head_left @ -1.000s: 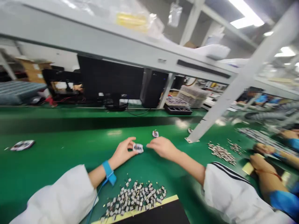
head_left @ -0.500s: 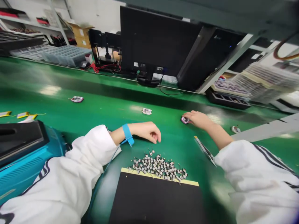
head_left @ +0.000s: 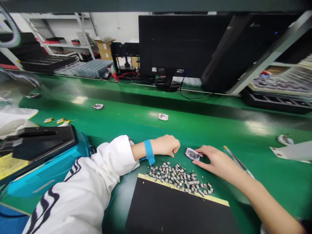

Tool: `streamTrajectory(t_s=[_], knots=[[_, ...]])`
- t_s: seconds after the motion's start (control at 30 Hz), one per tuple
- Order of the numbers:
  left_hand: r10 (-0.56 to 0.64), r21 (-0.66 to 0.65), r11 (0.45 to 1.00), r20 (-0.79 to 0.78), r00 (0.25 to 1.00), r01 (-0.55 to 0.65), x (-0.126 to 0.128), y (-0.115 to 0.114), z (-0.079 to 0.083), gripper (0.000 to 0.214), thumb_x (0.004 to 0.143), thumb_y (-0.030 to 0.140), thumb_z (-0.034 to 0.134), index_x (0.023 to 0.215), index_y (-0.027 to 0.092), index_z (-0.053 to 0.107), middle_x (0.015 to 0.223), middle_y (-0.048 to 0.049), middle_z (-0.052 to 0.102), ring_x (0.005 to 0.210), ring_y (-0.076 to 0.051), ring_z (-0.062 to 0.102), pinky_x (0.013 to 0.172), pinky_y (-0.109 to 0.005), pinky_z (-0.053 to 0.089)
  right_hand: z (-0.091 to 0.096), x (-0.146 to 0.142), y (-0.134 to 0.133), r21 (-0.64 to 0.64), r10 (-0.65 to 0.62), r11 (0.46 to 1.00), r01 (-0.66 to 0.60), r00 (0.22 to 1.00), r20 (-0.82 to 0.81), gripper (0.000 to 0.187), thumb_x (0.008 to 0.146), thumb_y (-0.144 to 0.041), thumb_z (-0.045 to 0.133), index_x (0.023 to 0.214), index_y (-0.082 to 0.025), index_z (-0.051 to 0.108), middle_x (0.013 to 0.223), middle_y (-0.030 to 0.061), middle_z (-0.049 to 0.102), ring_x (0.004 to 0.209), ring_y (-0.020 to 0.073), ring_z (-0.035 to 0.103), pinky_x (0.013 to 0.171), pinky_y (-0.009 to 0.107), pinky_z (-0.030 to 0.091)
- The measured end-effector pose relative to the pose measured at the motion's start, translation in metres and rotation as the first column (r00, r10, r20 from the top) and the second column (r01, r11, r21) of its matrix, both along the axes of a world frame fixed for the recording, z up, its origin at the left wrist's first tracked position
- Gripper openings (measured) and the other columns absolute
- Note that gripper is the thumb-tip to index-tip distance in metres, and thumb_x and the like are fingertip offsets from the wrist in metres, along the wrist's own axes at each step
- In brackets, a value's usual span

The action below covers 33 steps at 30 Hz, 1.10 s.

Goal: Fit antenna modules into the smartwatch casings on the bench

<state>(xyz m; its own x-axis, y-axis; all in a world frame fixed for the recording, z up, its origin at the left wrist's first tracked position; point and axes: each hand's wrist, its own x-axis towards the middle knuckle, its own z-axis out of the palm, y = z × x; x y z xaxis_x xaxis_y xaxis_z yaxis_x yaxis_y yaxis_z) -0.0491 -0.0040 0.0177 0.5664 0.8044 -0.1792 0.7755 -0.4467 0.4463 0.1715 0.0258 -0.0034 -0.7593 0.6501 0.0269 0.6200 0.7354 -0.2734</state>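
My right hand (head_left: 213,158) pinches a small oval electronic housing (head_left: 191,154) by its right end, thumb below and fingers above. The housing has a purple rim and its inner parts face up. My left hand (head_left: 167,145), with a blue wrist strap (head_left: 149,152), is curled closed just left of the housing; nothing shows in it. In front of both hands lies a heap of tiny metal parts with short dark leads (head_left: 179,178), along the yellow edge of a black mat (head_left: 175,208). Tweezers (head_left: 239,162) lie behind my right forearm.
More housings lie farther back: a white one (head_left: 163,117), one at left (head_left: 98,106) and one at right (head_left: 285,140). A teal machine (head_left: 56,162) stands at left, yellow-edged flat pieces (head_left: 60,120) behind it. A monitor (head_left: 182,45) and a black tray (head_left: 275,100) line the back.
My right hand has brought the housing toward me, from the back of the bench to beside the heap. My left hand stays curled near the heap. The camera view has turned left.
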Motion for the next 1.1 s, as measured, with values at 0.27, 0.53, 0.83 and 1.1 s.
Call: streamTrajectory(t_s=[0.27, 0.53, 0.83, 1.1], knots=[[0.095, -0.117, 0.991, 0.214, 0.972, -0.071, -0.013, 0.019, -0.014, 0.009, 0.067, 0.017, 0.065, 0.073, 0.011, 0.062, 0.062, 0.0007, 0.062, 0.058, -0.009, 0.057, 0.054, -0.013, 0.038, -0.016, 0.007, -0.009, -0.165, -0.186, 0.975, 0.148, 0.950, -0.249, 0.023, 0.083, -0.033, 0.043, 0.091, -0.017, 0.058, 0.073, 0.0020, 0.057, 0.060, 0.0101, 0.051, 0.056, 0.022, 0.043], [0.232, -0.124, 0.972, 0.361, 0.903, -0.201, -0.010, 0.019, -0.019, 0.016, 0.060, 0.016, 0.068, 0.074, 0.011, 0.062, 0.066, 0.0001, 0.059, 0.059, -0.009, 0.054, 0.054, -0.014, 0.041, -0.018, 0.006, -0.012, -0.125, -0.134, 0.987, 0.098, 0.937, -0.324, 0.022, 0.079, -0.015, 0.040, 0.094, -0.016, 0.055, 0.075, 0.0028, 0.057, 0.061, 0.0106, 0.050, 0.056, 0.023, 0.043], [0.349, -0.357, 0.922, 0.586, 0.731, -0.154, -0.003, 0.015, -0.019, 0.038, 0.067, 0.014, 0.062, 0.102, 0.009, 0.049, 0.074, -0.0037, 0.062, 0.068, -0.012, 0.060, 0.069, -0.023, 0.048, -0.010, -0.001, -0.022, -0.026, -0.111, 0.994, 0.110, 0.907, -0.407, 0.015, 0.079, -0.028, 0.051, 0.086, -0.018, 0.060, 0.078, 0.0038, 0.057, 0.065, 0.0119, 0.049, 0.058, 0.024, 0.042], [0.385, -0.505, 0.863, 0.641, 0.665, -0.013, 0.014, -0.008, 0.000, 0.055, 0.065, 0.014, 0.065, 0.114, 0.010, 0.040, 0.076, -0.0048, 0.061, 0.072, -0.014, 0.061, 0.072, -0.029, 0.050, -0.001, -0.021, -0.040, 0.054, -0.021, 0.996, 0.069, 0.786, -0.618, 0.022, 0.081, -0.021, 0.049, 0.101, -0.018, 0.055, 0.079, 0.0019, 0.059, 0.062, 0.0078, 0.051, 0.059, 0.021, 0.047]])
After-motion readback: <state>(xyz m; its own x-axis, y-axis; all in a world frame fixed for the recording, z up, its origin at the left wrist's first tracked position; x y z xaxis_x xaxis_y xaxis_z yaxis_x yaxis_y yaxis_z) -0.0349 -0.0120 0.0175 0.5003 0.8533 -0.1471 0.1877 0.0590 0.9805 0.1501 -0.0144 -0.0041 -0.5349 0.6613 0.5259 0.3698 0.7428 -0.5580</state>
